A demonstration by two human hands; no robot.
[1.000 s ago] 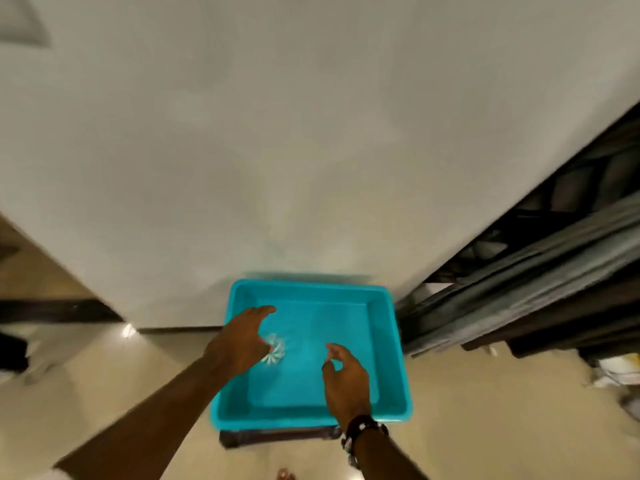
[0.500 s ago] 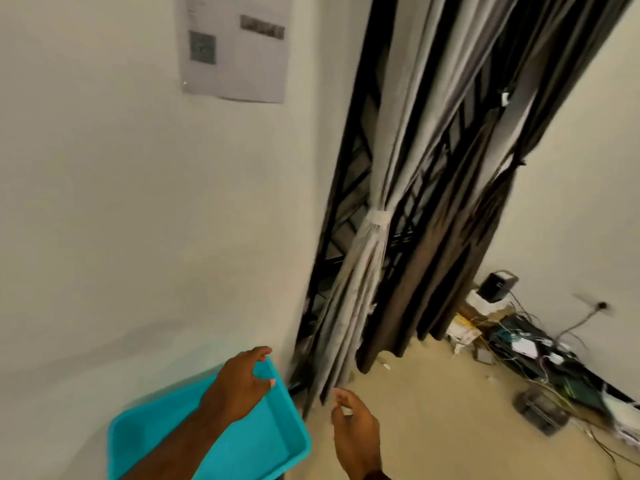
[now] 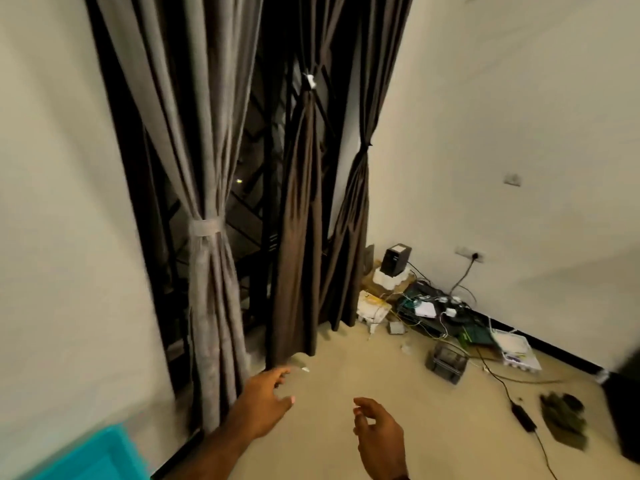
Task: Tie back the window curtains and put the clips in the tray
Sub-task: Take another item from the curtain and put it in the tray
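Observation:
A grey curtain [image 3: 207, 289] hangs at the left of the window, gathered by a pale tie-back band [image 3: 206, 227]. In the middle a dark brown curtain [image 3: 298, 237] is pinched near its top by a small white clip [image 3: 310, 80]. Further right another dark brown curtain [image 3: 353, 220] is tied at mid-height. The turquoise tray [image 3: 90, 455] shows only a corner at the bottom left. My left hand [image 3: 266, 398] is open, fingers spread, below the middle curtain's hem. My right hand [image 3: 379, 434] is open and empty over the floor.
The dark window grille [image 3: 256, 188] stands behind the curtains. In the right corner lie cables, a black box [image 3: 395, 260] on foam, a power strip and small devices [image 3: 446, 363]. A dark cloth [image 3: 564, 415] lies on the beige floor at the right. White walls flank the window.
The view has swung up and right from the tray to the window. Both hands have left the tray and now hover open over the floor in front of the curtains.

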